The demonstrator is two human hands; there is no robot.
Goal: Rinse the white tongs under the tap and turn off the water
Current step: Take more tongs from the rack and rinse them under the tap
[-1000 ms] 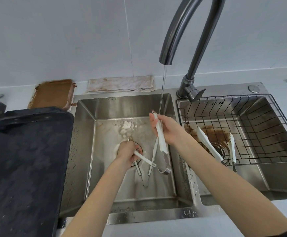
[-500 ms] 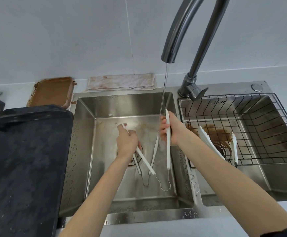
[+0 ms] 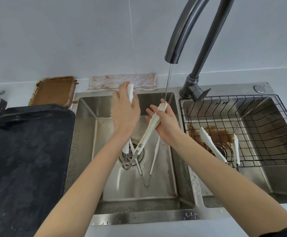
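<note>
Lifting the tongs (image 3: 148, 129) higher, both hands now spread them: left hand (image 3: 124, 113) grips one arm, right hand (image 3: 165, 124) holds the other tip into the water (image 3: 167, 82); rinsing continues, tap (image 3: 194, 90) still on

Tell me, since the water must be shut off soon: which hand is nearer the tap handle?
Right. The right hand holds a tong arm just left of and below the tap handle; the left hand is farther left.
</note>
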